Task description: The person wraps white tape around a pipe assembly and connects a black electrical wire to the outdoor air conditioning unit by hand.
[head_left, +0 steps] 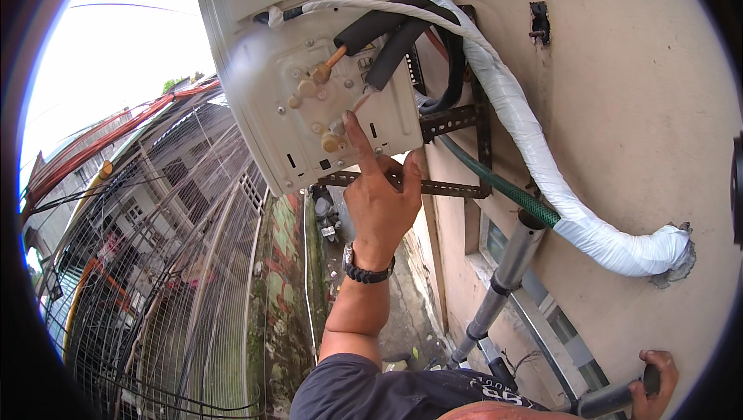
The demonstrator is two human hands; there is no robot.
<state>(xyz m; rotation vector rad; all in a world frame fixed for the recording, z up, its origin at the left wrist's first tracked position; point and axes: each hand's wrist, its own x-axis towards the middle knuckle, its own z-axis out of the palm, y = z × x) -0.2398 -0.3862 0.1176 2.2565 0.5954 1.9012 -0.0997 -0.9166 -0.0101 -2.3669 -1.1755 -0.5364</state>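
My left hand (385, 203), with a watch and a dark braided bracelet at the wrist, reaches up to an air conditioner outdoor unit (263, 110). Its index finger is stretched out, the tip at the lower brass valve (333, 141) beside a thin copper pipe (361, 101). The thumb stands apart and the other fingers curl in; nothing shows in them. Above sits the upper brass valve (308, 89), joined to a copper pipe in black foam insulation (371, 31). At lower right my right hand (658, 385) is wrapped round the end of a grey pipe (607, 401).
A white-wrapped line bundle (534, 141) bends down into a wall hole (681, 265). A black perforated bracket (449, 122) carries the unit. Near the wall are a green hose (487, 172) and a metal pole (507, 265). An alley with a motorcycle (325, 219) lies far below; wire mesh (178, 265) stands left.
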